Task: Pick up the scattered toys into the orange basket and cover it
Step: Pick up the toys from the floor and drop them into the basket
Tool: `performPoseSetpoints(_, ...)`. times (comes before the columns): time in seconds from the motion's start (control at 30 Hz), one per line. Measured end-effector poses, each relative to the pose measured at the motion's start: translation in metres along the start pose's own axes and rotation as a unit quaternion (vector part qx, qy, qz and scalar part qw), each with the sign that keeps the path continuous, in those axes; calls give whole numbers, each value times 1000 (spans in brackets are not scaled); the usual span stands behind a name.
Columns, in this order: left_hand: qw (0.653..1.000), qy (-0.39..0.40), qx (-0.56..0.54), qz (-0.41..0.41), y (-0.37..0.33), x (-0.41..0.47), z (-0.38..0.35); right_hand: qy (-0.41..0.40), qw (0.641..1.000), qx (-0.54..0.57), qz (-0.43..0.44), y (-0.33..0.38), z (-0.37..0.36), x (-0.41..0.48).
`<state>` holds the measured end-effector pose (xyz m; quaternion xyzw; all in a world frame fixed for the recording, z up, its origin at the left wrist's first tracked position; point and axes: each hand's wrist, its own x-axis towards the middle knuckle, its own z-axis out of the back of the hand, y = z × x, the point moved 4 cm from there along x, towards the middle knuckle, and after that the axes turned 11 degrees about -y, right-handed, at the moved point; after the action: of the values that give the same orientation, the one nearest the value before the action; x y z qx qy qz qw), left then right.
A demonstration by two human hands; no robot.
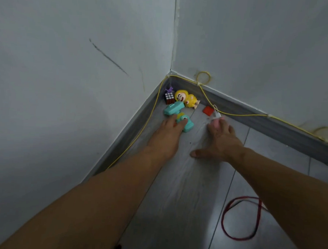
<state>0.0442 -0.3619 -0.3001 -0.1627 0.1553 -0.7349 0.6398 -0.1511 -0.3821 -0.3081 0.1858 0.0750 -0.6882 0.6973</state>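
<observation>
Toys lay in the floor (185,181) corner: cube (169,98), yellow doll (186,100), red block (208,110). My left hand (166,137) rested on a teal toy (184,122), grip unclear; my right hand (220,138) covered a pink toy (216,123), thumb splayed. I saw no basket.

no readable text, no labels, brand names, numbers or signs on any toy, wall or floor, all surfaces too small or blurred to read
</observation>
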Motion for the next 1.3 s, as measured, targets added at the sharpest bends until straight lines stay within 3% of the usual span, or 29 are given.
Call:
performPoseSetpoints(0.23,997,-59,54,-7,-2,66,15,7,999,-17,27,-1,1,0)
performPoseSetpoints(0.4,993,52,99,47,2,98,1,-12,999,-20,39,-3,-8,3)
performPoseSetpoints(0.57,989,80,110,54,-2,114,-7,3,999,-15,39,-4,-10,4)
performPoseSetpoints(0.93,982,142,99,-76,-29,91,-16,14,999,-14,29,-1,-5,7)
performPoseSetpoints(1.13,994,12,74,-85,-25,28,-17,11,998,-16,51,-1,10,8)
performPoseSetpoints(1.23,993,-74,56,-73,-24,-2,-18,-24,998,-15,65,-6,28,10)
performPoseSetpoints(1.3,993,-86,35,-66,-26,-19,-20,-57,994,-51,77,-10,35,7)
